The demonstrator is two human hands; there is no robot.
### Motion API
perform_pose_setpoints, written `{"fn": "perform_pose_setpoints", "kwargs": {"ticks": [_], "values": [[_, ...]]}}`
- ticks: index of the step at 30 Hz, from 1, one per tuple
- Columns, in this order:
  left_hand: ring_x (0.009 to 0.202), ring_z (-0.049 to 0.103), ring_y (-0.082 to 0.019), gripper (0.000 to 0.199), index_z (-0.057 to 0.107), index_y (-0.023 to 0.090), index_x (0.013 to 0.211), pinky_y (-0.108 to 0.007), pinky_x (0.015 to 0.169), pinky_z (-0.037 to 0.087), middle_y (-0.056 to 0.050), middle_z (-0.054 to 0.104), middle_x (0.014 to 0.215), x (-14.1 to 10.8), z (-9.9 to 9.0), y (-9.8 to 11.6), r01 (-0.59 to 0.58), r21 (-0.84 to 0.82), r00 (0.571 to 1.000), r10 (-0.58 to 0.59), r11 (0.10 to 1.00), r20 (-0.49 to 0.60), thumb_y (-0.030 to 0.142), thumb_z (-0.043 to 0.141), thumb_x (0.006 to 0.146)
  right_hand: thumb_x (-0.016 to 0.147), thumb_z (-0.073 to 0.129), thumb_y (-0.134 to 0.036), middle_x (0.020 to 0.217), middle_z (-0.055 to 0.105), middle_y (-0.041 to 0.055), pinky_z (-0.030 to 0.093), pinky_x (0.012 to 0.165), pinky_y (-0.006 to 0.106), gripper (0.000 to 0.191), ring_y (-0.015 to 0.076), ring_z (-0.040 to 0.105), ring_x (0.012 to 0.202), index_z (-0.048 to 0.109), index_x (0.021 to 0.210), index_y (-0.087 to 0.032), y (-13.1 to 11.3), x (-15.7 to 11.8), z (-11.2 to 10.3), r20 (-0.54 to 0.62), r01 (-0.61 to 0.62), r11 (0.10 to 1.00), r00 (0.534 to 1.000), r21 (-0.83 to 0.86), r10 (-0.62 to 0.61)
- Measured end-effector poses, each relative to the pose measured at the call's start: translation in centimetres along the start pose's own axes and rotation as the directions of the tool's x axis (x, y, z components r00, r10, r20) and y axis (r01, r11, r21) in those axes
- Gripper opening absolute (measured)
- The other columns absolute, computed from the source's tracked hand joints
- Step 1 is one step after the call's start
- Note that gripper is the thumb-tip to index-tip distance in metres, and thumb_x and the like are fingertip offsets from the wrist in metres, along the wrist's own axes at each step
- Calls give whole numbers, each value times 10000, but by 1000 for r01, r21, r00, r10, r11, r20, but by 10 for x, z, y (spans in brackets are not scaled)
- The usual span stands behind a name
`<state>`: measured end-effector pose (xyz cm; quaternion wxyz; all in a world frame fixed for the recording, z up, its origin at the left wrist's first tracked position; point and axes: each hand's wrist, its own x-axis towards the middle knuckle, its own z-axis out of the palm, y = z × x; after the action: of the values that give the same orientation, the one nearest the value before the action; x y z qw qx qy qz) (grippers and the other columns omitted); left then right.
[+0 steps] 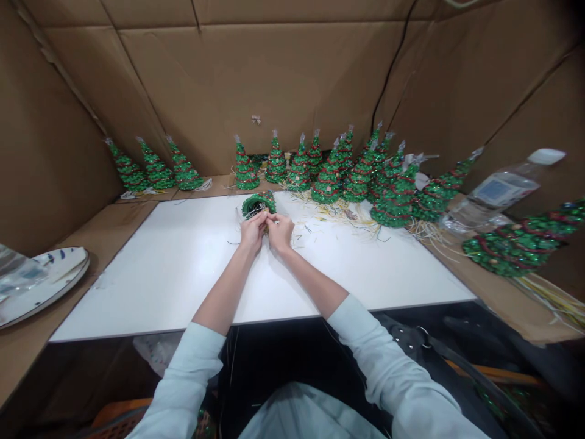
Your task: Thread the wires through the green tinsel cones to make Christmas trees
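In the head view, the left hand (pixel 252 231) and the right hand (pixel 280 231) were drawn close together with fingers curled, their fingertips meeting and pinching thin pale strands (pixel 265 227) at the base of a small green beaded Christmas-tree cone (pixel 259 202). The cone lay tilted on its side just beyond the hands, its dark hollow end turned toward them and a red bead garland wound around it.

The white tabletop (pixel 137 274) lay beneath the hands, its near edge well behind them under the forearms and its left edge well off to the left. Farther beyond the hands, upright green beaded trees with red garlands (pixel 328 183) stood in a row along a brown cardboard ledge (pixel 219 186). To the right of the hands lay straw-coloured wire ends (pixel 340 213). Well to the right were a clear plastic bottle with a white cap (pixel 503 190) and a large beaded tree on its side (pixel 516 244). Far left, a white plate with blue marks (pixel 46 283) was cut off by the frame.

The fingers hid the cone's base, and which strand each hand held was too small to make out.
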<state>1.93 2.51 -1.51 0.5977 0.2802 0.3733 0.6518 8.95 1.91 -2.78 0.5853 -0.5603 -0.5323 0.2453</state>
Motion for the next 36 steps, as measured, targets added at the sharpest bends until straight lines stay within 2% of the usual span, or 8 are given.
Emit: {"fn": "perform_pose_setpoints", "kwargs": {"ticks": [5, 10, 20, 23, 26, 29, 32, 36], "values": [[1030, 586, -209, 98, 691, 96, 726, -322, 942, 430, -131, 661, 1034, 7, -11, 12, 3, 119, 985, -24, 993, 171, 107, 682, 629, 700, 587, -332, 787, 705, 41, 472, 731, 260, 239, 167, 628, 752, 710, 786, -145, -5, 4, -3, 70, -104, 973, 993, 205, 92], [1007, 593, -212, 177, 708, 104, 773, -319, 931, 429, -129, 654, 1049, 12, -21, 18, 25, 202, 959, -80, 979, 271, 154, 714, 603, 640, 645, -391, 715, 698, 27, 474, 722, 268, 268, 170, 622, 738, 710, 715, -142, -10, 7, -14, 149, -137, 965, 983, 223, 105], [923, 616, -209, 260, 710, 110, 771, -349, 903, 435, -108, 681, 930, 8, -14, 8, -111, 175, 969, 67, 978, 239, 254, 752, 559, 587, 685, -392, 683, 688, 31, 468, 668, 258, 274, 162, 627, 679, 689, 697, -141, -7, 14, -21, 181, -132, 978, 978, 164, 101], [889, 622, -217, 256, 709, 111, 751, -365, 893, 444, -94, 693, 849, 5, -10, 6, -158, 203, 973, 117, 966, 198, 274, 753, 559, 600, 689, -344, 696, 686, 28, 472, 687, 259, 219, 159, 637, 696, 675, 699, -149, -6, 20, -26, 223, -71, 992, 974, 99, 48], [861, 628, -217, 250, 704, 119, 733, -377, 873, 458, -71, 691, 761, 3, -6, 8, -193, 261, 975, 156, 946, 156, 294, 747, 560, 578, 716, -253, 742, 686, 15, 470, 714, 257, 183, 146, 635, 718, 668, 733, -167, -11, 29, -44, 370, 36, 999, 929, -23, -25], [829, 639, -211, 265, 693, 105, 732, -376, 847, 473, -78, 681, 738, 3, -4, 14, -193, 281, 979, 166, 940, 116, 301, 741, 560, 493, 766, -181, 731, 671, 3, 465, 728, 279, 262, 166, 621, 730, 679, 741, -182, -18, 36, -65, 461, 128, 958, 887, -255, 4], [783, 651, -195, 267, 676, 91, 737, -370, 827, 482, -91, 676, 743, 6, -5, 20, -161, 239, 986, 145, 958, 81, 278, 744, 560, 512, 752, -127, 661, 650, -10, 467, 663, 264, 266, 141, 597, 613, 689, 764, -186, -21, 40, -79, 546, 123, 932, 833, -342, 91], [743, 652, -178, 234, 664, 82, 725, -367, 824, 482, -94, 673, 746, 8, -9, 25, -130, 205, 990, 115, 970, 81, 242, 742, 574, 702, 604, -131, 561, 619, -5, 460, 555, 235, 92, 101, 543, 452, 681, 742, -162, -20, 43, -83, 628, 49, 952, 761, -303, 161]]}}
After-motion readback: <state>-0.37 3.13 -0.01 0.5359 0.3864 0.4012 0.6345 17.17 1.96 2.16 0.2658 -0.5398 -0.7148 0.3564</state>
